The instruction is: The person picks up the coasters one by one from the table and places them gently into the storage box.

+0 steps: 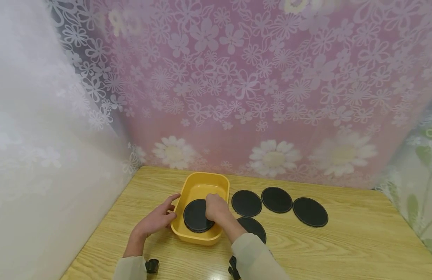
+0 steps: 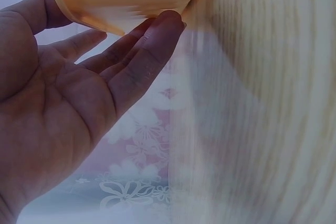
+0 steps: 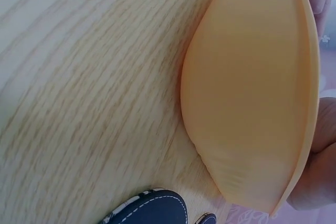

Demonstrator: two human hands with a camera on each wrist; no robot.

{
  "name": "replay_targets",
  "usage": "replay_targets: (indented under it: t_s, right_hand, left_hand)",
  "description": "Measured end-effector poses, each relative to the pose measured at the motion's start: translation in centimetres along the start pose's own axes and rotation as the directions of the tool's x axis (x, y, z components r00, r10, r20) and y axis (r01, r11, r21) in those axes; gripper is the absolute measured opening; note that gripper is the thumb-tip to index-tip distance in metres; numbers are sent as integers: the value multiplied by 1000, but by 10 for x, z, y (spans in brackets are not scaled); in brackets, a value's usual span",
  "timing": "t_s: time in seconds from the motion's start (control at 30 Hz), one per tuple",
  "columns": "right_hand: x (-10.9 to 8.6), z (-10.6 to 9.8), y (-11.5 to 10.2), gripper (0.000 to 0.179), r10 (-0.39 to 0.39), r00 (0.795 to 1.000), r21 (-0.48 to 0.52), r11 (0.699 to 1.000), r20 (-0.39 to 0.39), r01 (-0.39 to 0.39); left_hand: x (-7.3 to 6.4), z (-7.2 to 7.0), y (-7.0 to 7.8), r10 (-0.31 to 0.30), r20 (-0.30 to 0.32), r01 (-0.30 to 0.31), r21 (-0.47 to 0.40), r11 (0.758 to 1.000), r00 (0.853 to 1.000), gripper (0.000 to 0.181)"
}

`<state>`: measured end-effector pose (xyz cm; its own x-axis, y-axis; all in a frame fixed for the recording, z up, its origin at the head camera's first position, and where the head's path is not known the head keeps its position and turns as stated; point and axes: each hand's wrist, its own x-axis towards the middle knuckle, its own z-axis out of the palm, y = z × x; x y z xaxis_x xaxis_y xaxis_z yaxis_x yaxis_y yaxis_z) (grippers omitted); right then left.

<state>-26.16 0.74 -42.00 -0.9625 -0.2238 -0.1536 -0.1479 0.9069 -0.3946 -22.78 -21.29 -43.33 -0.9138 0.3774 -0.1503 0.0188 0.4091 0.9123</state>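
A yellow plastic tub (image 1: 198, 190) stands on the wooden table and holds a small stack of round black coasters (image 1: 195, 215). At the tub's left side is my left hand (image 1: 156, 219), its spread fingers touching the rim and outer wall. The left wrist view shows those fingers (image 2: 142, 66) fairly straight against the tub. My right hand (image 1: 216, 207) reaches inside over the right wall, its curled fingers gripping the right edge of the stacked coasters. Its fingertips are hidden in the head view, and the tub's wall covers most of it in the right wrist view.
Right of the tub, several black coasters with stitched edges lie flat: one beside it (image 1: 246, 203), one farther back (image 1: 277, 200), one at the far right (image 1: 310, 212), and one partly under the right forearm (image 1: 252, 227). Flowered cloth (image 1: 237, 97) hangs behind the table (image 1: 359, 233).
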Motion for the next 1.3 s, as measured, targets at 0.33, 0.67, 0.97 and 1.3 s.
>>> replay_targets:
  t_s: [0.33, 0.67, 0.97, 1.3]
  right_hand:
    - [-3, -6, 0, 11, -11, 1000, 48, 999, 20, 10]
    - [-19, -29, 14, 49, -99, 993, 299, 951, 65, 75]
    - [-37, -33, 64, 60, -270, 952, 829, 558, 141, 36]
    - [-58, -38, 112, 65, -290, 949, 944, 328, 123, -23]
  left_hand:
    - [-1, 1, 1, 2, 2, -2, -1, 1000, 1000, 64]
    - [-4, 2, -1, 0, -11, 0, 6, 1000, 1000, 64]
    - [-5, 1, -3, 1, -3, -1, 9, 1000, 1000, 63]
    - [-1, 2, 0, 24, -15, -23, 38, 999, 1000, 63]
